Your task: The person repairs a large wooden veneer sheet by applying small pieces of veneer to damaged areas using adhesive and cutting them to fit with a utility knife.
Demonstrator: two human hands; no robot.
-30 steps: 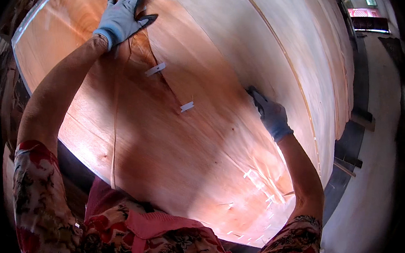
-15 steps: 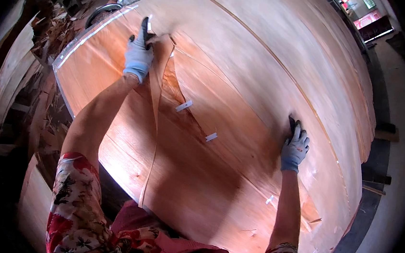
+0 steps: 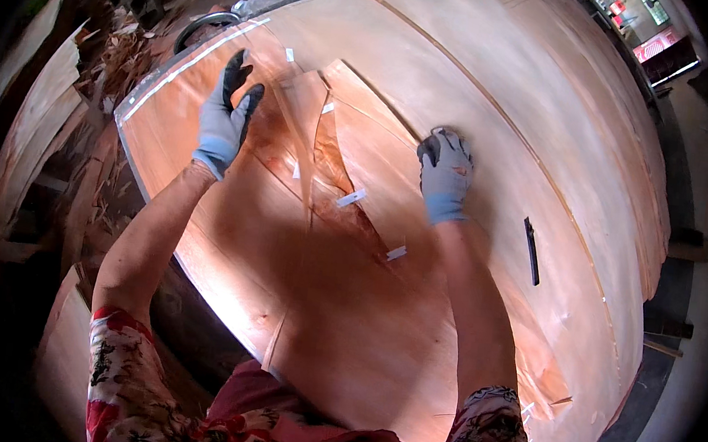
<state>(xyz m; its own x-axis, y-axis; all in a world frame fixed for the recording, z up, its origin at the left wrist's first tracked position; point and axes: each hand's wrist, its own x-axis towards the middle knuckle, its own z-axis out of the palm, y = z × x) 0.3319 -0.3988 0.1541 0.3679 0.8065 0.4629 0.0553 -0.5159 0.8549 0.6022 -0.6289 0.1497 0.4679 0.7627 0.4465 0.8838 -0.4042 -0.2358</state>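
A large stack of thin wood veneer sheets [image 3: 347, 305] spreads out before me. My left hand [image 3: 225, 121], in a grey glove with dark fingertips, is open over the far left part, thumb and fingers apart. Beside it runs a narrow loose veneer strip [image 3: 303, 153]. My right hand [image 3: 445, 166], gloved alike, has its fingers curled at the raised edge of a veneer piece [image 3: 371, 126]; the fingertips are partly hidden. A dark reddish split [image 3: 337, 169] in the veneer is bridged by white tape [image 3: 352, 198]. A slim black tool [image 3: 531, 252] lies right of my right forearm.
A long thin brown strip [image 3: 499, 103] curves across the stack. White tape [image 3: 195, 64] lines the far left edge, near a dark round rim [image 3: 207, 27]. Veneer scraps [image 3: 114, 74] litter the left side. Dark supports [image 3: 684, 250] jut out on the right.
My right hand has moved left and away from me to the veneer edge; the black tool now shows where it was. My left hand has drawn slightly back, its fingers spread.
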